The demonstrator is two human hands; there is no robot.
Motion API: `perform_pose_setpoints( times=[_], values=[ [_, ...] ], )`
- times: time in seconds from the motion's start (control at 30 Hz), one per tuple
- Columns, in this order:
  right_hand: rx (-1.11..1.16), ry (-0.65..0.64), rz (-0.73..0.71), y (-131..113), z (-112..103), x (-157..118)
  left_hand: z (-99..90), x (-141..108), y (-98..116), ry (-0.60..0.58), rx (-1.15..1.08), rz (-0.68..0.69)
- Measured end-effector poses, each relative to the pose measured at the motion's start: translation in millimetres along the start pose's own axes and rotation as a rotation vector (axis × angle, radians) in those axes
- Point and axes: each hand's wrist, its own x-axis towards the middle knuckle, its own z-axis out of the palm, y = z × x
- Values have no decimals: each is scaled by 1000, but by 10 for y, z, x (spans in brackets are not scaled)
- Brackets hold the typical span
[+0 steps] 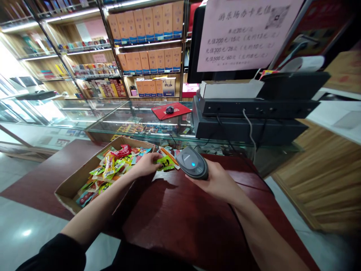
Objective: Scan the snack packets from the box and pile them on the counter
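Observation:
My right hand [218, 180] is wrapped round a dark grey barcode scanner [192, 162] with a small blue light on top. The scanner's front points left, toward my left hand [147, 164]. Between the fingers of that hand is the edge of a yellow-green snack packet [167, 163]. An orange stick-shaped item [169, 155] lies just behind the packet, partly covered by the scanner. Under my left forearm stands an open cardboard box [66, 199] filled with small colourful snack packets [109, 165].
The red-brown table [158, 226] meets a glass display counter [141, 113]. On the counter are a mouse [169, 109] on a red mat, and a monitor [194, 56] bearing a pink notice above black till boxes [248, 124]. Cables hang at the right. Stocked shelves line the back.

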Motion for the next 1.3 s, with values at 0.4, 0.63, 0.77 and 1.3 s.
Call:
perform_pose_setpoints(
  times=[0.4, 0.63, 0.77, 1.3],
  values=[
    [-34, -36, 25, 38, 59, 15, -298, -229, -237, 198, -513, -95],
    [-28, -66, 39, 70, 71, 33, -230, -213, -266, 193, -503, -83],
    [-22, -83, 56, 82, 78, 51, -223, -202, -249, 183, -513, -89],
    [-18, -69, 58, 91, 98, 57, -214, -219, -236, 218, -558, -97]
  ],
)
